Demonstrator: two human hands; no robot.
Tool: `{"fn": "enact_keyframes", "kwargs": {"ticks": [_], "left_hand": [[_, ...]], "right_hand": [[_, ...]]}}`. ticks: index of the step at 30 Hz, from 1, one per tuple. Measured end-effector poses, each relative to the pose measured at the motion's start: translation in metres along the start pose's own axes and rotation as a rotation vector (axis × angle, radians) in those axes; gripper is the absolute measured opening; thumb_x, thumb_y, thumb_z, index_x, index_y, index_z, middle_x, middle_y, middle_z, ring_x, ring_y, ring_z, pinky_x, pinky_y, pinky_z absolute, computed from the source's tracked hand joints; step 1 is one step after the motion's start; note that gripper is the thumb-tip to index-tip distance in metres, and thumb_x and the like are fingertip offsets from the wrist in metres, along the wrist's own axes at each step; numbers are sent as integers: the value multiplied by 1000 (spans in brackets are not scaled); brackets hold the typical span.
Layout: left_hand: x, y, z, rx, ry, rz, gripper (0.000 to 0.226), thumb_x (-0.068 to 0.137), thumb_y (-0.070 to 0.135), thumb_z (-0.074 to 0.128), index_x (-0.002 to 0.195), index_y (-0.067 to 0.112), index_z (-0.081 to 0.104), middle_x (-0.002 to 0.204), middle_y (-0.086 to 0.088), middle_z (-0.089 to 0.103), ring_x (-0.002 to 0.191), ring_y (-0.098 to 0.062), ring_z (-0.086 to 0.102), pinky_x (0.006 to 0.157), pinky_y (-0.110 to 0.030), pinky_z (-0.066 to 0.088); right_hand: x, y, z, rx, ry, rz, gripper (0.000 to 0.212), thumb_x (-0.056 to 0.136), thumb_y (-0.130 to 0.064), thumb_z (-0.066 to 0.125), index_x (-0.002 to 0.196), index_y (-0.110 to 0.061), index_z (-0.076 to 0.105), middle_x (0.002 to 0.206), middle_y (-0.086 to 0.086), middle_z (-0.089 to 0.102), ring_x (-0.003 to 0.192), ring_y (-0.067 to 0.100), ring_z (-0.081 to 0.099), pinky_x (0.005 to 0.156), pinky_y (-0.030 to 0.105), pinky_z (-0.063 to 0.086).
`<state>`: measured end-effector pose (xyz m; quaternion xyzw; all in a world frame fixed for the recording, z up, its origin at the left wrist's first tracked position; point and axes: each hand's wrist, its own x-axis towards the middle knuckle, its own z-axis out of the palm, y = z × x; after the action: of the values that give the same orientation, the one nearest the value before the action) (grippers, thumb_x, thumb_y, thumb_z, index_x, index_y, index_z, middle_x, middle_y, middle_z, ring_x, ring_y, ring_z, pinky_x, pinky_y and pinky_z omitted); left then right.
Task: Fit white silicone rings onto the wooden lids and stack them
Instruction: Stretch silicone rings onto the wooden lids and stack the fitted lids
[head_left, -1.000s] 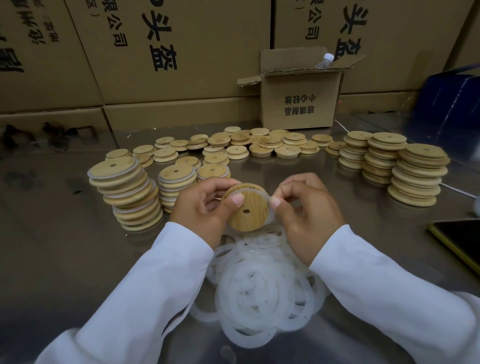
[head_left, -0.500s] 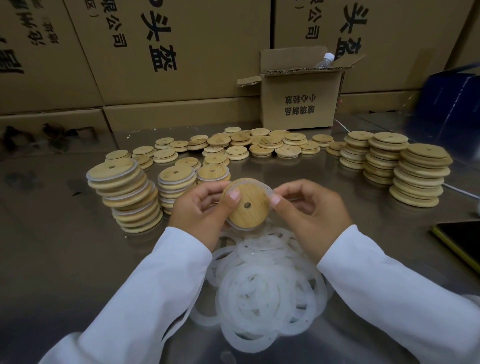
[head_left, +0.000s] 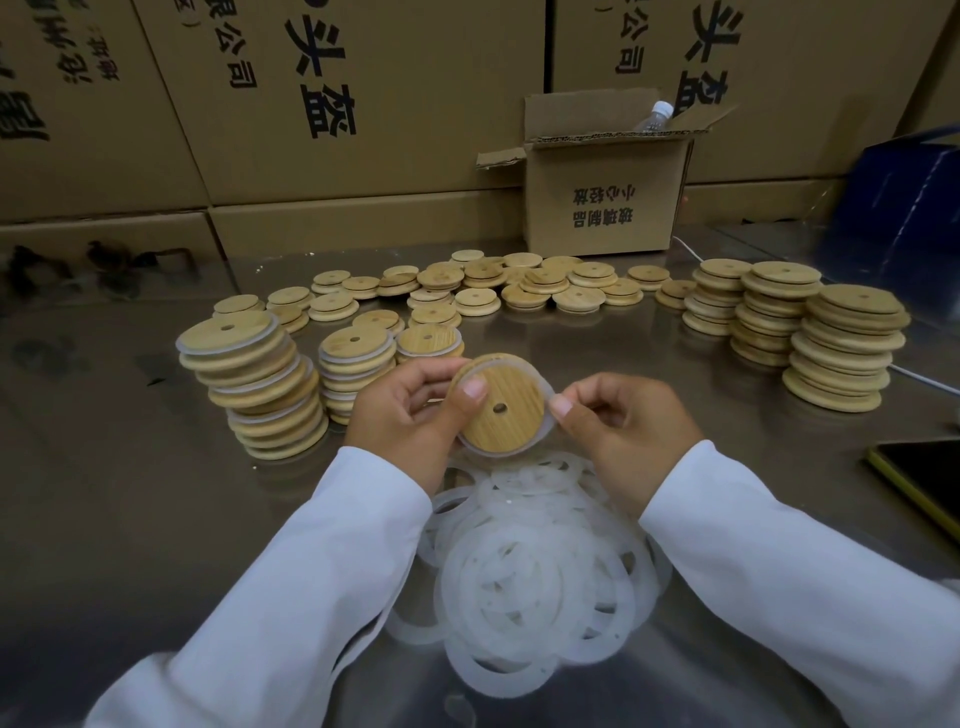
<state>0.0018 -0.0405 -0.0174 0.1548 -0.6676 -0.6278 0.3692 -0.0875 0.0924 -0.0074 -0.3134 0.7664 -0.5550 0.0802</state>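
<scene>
My left hand (head_left: 410, 410) grips a round wooden lid (head_left: 506, 415) with a centre hole, thumb on its face, tilted toward me above the table. A white silicone ring (head_left: 543, 431) sits around the lid's rim. My right hand (head_left: 623, 421) pinches the ring at the lid's right edge. Below my hands lies a pile of loose white rings (head_left: 535, 571). Stacks of ringed lids (head_left: 254, 379) stand at the left. Stacks of plain lids (head_left: 841, 348) stand at the right.
Loose plain lids (head_left: 478, 291) are scattered across the metal table (head_left: 130, 519) at the back. An open cardboard box (head_left: 602, 208) with a bottle stands behind them, before a wall of large cartons. A dark tablet (head_left: 924, 478) lies at the right edge.
The lid has turned so its flat face shows more fully to me. The ring now lies further round the rim. Both hands stayed in about the same place.
</scene>
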Motion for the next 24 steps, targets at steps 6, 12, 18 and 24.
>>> {"fn": "enact_keyframes", "kwargs": {"ticks": [6,12,18,24], "left_hand": [[0,1,0,-6,0,-27,10,80,12,64,84,21,67,76,1,73,76,-16,69,76,-39,55],[-1,1,1,-9,-4,-76,9,79,13,65,87,16,67,86,-9,72,83,-26,69,80,-46,55],[-1,-3,3,-61,-8,-142,8,81,12,64,87,16,67,81,-4,73,78,-22,69,68,-37,58],[12,-1,-7,-204,275,-290,15,87,5,57,80,17,62,86,-6,66,80,-20,65,73,-33,52]], "right_hand": [[-2,-3,0,114,-25,-14,16,84,-17,64,69,-23,64,68,-7,64,62,2,58,61,8,46],[-2,-3,-1,236,26,-1,7,81,-15,66,87,-17,65,78,0,66,70,3,60,62,5,47],[-2,-5,1,218,-150,60,10,82,-11,65,91,-12,64,77,9,68,65,14,64,69,21,54],[48,-20,8,162,-73,174,3,85,-16,63,83,-18,64,72,4,68,55,4,59,72,21,53]]}}
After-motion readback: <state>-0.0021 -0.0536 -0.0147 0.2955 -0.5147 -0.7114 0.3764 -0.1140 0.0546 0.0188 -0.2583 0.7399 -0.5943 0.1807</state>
